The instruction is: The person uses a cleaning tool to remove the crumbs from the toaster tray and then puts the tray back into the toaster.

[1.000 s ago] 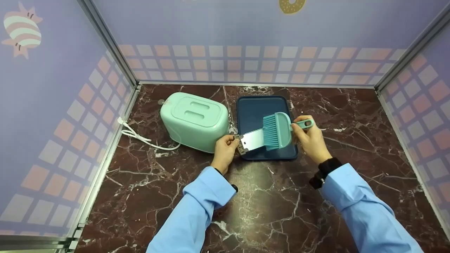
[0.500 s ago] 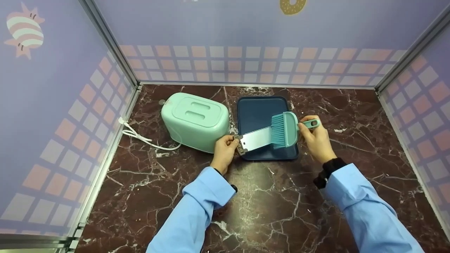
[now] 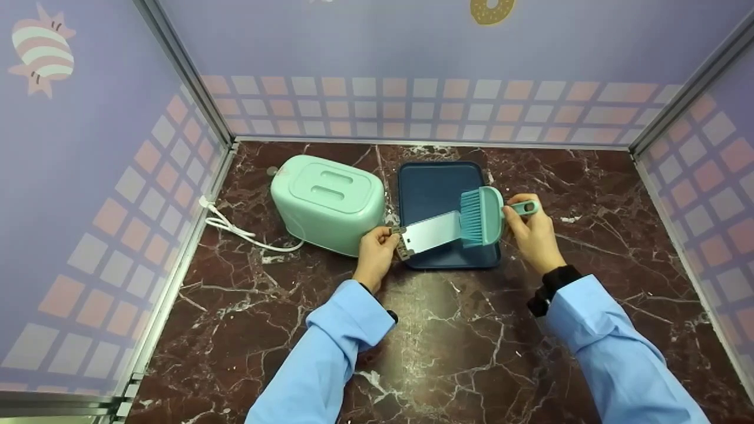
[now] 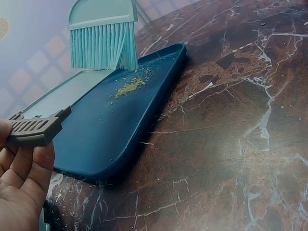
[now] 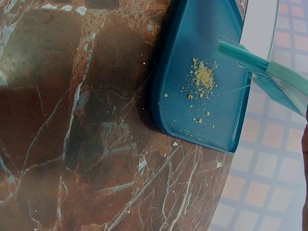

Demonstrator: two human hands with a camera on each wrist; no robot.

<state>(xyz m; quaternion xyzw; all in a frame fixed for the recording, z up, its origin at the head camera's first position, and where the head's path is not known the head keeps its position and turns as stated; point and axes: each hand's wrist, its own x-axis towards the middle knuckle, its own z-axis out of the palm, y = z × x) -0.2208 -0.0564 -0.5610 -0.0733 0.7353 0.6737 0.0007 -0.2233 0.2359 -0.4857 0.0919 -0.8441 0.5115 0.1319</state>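
My left hand (image 3: 377,253) pinches the brown end of a flat silvery crumb tray (image 3: 433,231), which is held above the dark blue tray (image 3: 433,176). In my right hand (image 3: 535,235) is the handle of a turquoise hand brush (image 3: 492,215). Its bristles (image 4: 101,47) reach the right end of the crumb tray. Yellowish crumbs (image 5: 203,77) lie in a small pile on the blue tray, with scattered bits around them. Only an edge of the right hand shows in the right wrist view.
A mint-green toaster (image 3: 330,200) stands left of the blue tray, close to my left hand. Its white cord (image 3: 235,229) lies on the marbled table (image 3: 447,353). Patterned panels (image 3: 412,47) enclose the back and both sides.
My right hand has drawn the brush to the right along the crumb tray, uncovering more of its surface. The left hand and crumb tray stay nearly in place.
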